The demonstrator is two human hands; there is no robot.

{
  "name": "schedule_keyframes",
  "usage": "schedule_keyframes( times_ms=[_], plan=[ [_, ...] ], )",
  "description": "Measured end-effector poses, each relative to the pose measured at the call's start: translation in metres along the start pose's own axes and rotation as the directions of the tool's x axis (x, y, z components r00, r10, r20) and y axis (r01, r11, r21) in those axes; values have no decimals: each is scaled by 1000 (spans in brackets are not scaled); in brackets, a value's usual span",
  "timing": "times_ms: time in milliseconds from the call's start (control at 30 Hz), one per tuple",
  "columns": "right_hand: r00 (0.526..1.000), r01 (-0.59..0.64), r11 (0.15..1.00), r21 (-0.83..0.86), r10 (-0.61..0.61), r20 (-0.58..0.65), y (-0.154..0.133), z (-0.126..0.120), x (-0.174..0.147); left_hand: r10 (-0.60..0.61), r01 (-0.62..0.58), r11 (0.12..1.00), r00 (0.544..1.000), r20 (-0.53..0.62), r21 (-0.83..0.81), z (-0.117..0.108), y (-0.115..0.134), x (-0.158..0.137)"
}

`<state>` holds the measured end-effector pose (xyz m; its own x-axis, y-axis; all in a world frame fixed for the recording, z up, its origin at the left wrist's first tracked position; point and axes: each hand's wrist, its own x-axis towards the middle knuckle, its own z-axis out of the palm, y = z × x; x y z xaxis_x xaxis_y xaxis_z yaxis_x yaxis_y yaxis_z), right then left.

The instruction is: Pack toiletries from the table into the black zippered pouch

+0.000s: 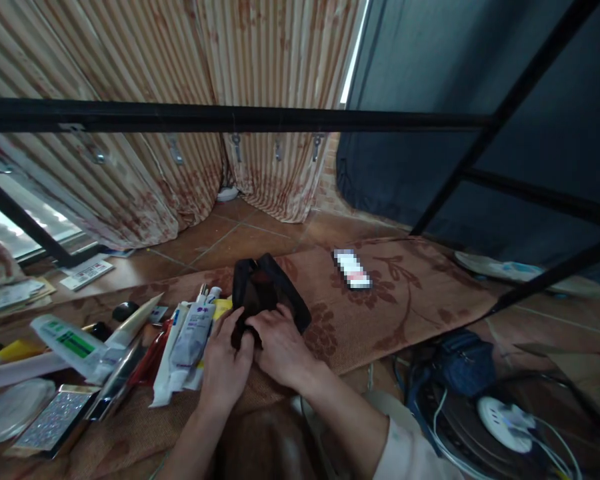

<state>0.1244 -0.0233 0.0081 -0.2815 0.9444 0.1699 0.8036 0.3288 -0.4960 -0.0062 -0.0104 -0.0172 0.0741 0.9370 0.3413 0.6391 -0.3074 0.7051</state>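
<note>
We have the pouch (266, 283) open on the cloth (380, 313), near middle, right of the loose tubes (193, 343). We judge its opening done and handling underway; what is left, we cannot tell. Our 2 forearms converge: left hand (227, 363) pinching the near rim, right hand (283, 347) curled over it, grip unclear.
</note>
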Motion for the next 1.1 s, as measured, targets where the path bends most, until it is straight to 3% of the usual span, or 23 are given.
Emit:
schedule_keyframes(
  times_ms=[167,400,633,867,1100],
  plan=[
    [997,-15,1000,-1,15,78,2,-1,-4,-58,57,998,998,-26,-37,2,-11,5],
    [977,-100,995,-22,103,188,5,-9,-6,-135,133,988,991,-14,-81,-2,-4,3],
    [974,-89,987,-137,115,196,-1,-6,-2,-23,21,994,1000,-10,-109,-1,4,-3],
    [982,-70,997,-15,71,176,2,5,2,-40,49,993,996,82,-108,2,7,-12],
    [969,-135,990,50,121,214,-3,3,4,0,17,994,987,160,-105,4,14,-27]
  ],
)
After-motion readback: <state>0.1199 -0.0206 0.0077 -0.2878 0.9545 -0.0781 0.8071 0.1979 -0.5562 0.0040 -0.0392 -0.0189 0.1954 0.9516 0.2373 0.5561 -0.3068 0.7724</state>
